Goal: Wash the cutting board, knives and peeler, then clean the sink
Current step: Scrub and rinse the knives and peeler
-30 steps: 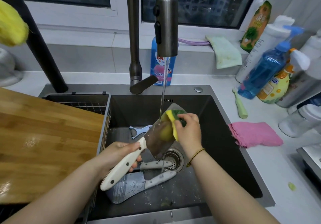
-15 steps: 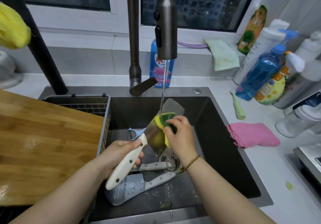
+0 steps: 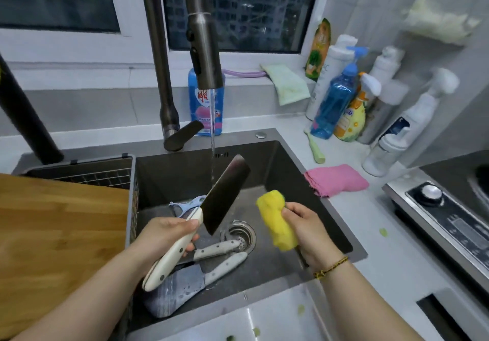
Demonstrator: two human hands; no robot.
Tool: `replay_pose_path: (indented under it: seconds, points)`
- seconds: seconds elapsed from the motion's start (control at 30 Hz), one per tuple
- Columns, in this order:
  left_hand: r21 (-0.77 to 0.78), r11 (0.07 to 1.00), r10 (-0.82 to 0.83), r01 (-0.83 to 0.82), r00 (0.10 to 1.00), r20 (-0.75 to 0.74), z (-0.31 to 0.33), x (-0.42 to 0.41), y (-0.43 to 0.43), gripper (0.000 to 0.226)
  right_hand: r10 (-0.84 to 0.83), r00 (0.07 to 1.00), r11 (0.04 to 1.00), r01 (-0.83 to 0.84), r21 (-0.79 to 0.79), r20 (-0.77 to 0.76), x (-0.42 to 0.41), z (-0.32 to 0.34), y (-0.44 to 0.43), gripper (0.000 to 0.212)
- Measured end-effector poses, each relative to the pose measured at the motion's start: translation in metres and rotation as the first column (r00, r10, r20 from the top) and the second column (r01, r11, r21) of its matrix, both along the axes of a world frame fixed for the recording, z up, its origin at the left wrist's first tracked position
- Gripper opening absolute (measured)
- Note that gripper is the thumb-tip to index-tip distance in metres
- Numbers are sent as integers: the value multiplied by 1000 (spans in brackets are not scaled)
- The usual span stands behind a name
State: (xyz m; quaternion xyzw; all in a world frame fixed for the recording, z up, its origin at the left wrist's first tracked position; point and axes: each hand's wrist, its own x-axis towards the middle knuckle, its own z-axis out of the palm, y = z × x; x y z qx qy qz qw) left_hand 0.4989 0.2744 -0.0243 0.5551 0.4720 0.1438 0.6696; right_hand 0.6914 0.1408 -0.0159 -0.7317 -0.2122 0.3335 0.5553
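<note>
My left hand (image 3: 165, 236) grips the white handle of a cleaver (image 3: 225, 195), its dark blade tilted up under the running water from the faucet (image 3: 205, 49). My right hand (image 3: 308, 235) holds a yellow sponge (image 3: 276, 224) to the right of the blade, apart from it. Two more white-handled knives (image 3: 211, 268) lie on the floor of the dark sink (image 3: 285, 161) near the drain (image 3: 238, 235). A light blue peeler (image 3: 188, 204) lies behind the cleaver handle. The wooden cutting board (image 3: 58, 243) sits over the sink's left part.
A wire rack (image 3: 87, 171) sits behind the board. A pink cloth (image 3: 336, 179), a green brush (image 3: 315, 147) and several cleaning bottles (image 3: 333, 105) stand on the right counter. A blue soap bottle (image 3: 206, 102) is behind the faucet. A stove (image 3: 444, 216) is at the right.
The sponge has come off the blade and moved right with my right hand. The cleaver blade now stands alone under the stream. The view has shifted right.
</note>
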Motion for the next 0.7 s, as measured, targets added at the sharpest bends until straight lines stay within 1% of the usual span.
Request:
replay_pose_path:
  seconds: [0.07,0.13,0.23,0.3,0.33,0.37,0.43,0.53,0.6,0.67,0.7]
  points:
    - [93,995,-16,21,999,-46,0,1,-5,17,-71,995,997,71,-1,-63,7,4,-28,26]
    - [238,970,-32,53,995,-92,-2,1,-9,18,-100,989,995,98,-22,-110,12,6,-55,27]
    - [429,890,-94,156,982,-162,-4,2,-16,15,-159,975,986,149,-77,-152,15,2,-91,24]
    - [505,844,-102,183,978,-184,-5,3,-20,2,-248,956,965,231,-121,-155,16,-4,-110,25]
    - [539,819,-101,198,973,-205,-6,3,-20,9,-289,948,952,270,-147,-131,17,-7,-116,26]
    - [563,796,-108,222,968,-228,-6,3,-22,15,-318,945,936,300,-183,-75,18,-9,-122,28]
    - [601,757,-116,256,958,-262,-5,3,-24,23,-316,945,910,326,-258,81,20,-12,-126,29]
    - [652,697,-107,299,942,-318,-2,4,-25,32,-285,921,873,363,-324,264,21,-12,-127,13]
    - [674,650,-105,351,920,-378,-1,4,-24,34,-287,886,834,419,-360,365,22,-15,-127,23]
    - [691,598,-108,407,895,-434,0,2,-24,35,-281,823,805,482,-345,494,21,-17,-125,29]
    - [700,568,-96,433,879,-466,1,-1,-24,37,-257,794,808,489,-328,551,18,-15,-120,30]
